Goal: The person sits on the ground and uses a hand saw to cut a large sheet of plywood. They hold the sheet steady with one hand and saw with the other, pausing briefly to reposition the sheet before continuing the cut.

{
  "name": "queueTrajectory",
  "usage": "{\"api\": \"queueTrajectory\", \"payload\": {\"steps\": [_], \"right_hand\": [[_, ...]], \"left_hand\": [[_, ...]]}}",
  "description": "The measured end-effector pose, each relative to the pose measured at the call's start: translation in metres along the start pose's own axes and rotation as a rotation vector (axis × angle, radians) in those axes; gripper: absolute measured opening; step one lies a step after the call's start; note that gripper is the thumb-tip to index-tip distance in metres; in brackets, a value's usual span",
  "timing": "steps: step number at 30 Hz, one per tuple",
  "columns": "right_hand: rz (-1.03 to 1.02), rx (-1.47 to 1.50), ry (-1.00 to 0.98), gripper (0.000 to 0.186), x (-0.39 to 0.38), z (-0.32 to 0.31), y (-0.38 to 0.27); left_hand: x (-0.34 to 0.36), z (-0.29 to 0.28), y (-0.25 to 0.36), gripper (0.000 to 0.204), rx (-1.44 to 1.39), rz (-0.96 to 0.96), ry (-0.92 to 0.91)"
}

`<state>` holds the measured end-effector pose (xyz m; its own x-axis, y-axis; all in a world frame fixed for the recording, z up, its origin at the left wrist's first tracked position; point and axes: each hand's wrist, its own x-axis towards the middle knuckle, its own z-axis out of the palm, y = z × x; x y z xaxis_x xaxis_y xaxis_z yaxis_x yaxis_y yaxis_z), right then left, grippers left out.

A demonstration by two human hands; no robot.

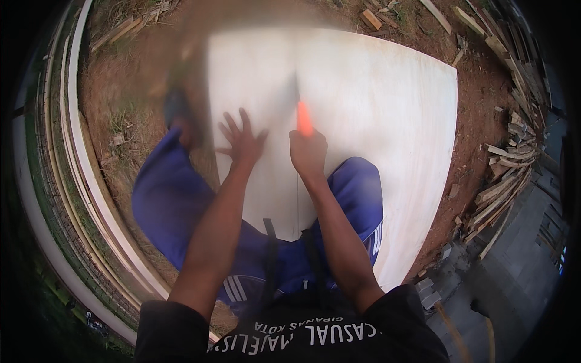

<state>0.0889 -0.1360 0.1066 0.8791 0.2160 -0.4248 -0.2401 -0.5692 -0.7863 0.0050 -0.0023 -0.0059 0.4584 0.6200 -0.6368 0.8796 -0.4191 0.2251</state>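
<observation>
A large pale wooden board [387,109], likely plywood, lies flat under me, with my right knee on or over it. My right hand [308,151] is wrapped round the orange handle of a hand saw [304,118]. The saw's blade points away from me and is smeared, so its teeth do not show. A thin dark line [298,199] runs along the board between my legs, in line with the saw. Left of the saw, my left hand [243,140] lies flat on the board near its left edge, fingers spread and holding nothing.
Brown soil with dry grass surrounds the board. Loose wood scraps [508,181] are heaped on the right, beside a grey paved surface [514,260]. Long pale planks [91,151] run along the left. A brick-coloured offcut [371,19] lies beyond the board's far edge.
</observation>
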Motion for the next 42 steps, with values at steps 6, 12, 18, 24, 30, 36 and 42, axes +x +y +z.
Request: {"api": "queueTrajectory", "payload": {"steps": [6, 12, 18, 24, 30, 36, 42], "right_hand": [[0.183, 0.161, -0.071, 0.015, -0.143, -0.078, -0.004], [0.019, 0.001, 0.005, 0.026, 0.0, -0.004, 0.001], [0.098, 0.112, -0.037, 0.015, -0.114, -0.053, 0.004], [0.062, 0.026, -0.058, 0.021, -0.07, -0.038, 0.009], [0.155, 0.029, -0.054, 0.027, -0.026, -0.015, 0.009], [0.133, 0.203, -0.008, 0.007, -0.141, -0.075, 0.008], [0.105, -0.011, -0.014, 0.026, 0.005, -0.012, -0.006]], "left_hand": [[0.002, -0.001, -0.005, 0.1, 0.006, -0.028, 0.005], [0.002, 0.001, 0.002, 0.099, -0.01, -0.002, -0.007], [0.009, 0.0, -0.005, 0.101, 0.016, -0.021, 0.022], [0.007, 0.005, -0.003, 0.101, 0.033, -0.029, 0.01], [0.002, 0.007, -0.009, 0.101, 0.031, -0.032, 0.005], [0.007, 0.006, -0.006, 0.101, 0.017, -0.039, 0.019], [0.005, 0.01, -0.003, 0.101, -0.015, 0.012, 0.044]]}}
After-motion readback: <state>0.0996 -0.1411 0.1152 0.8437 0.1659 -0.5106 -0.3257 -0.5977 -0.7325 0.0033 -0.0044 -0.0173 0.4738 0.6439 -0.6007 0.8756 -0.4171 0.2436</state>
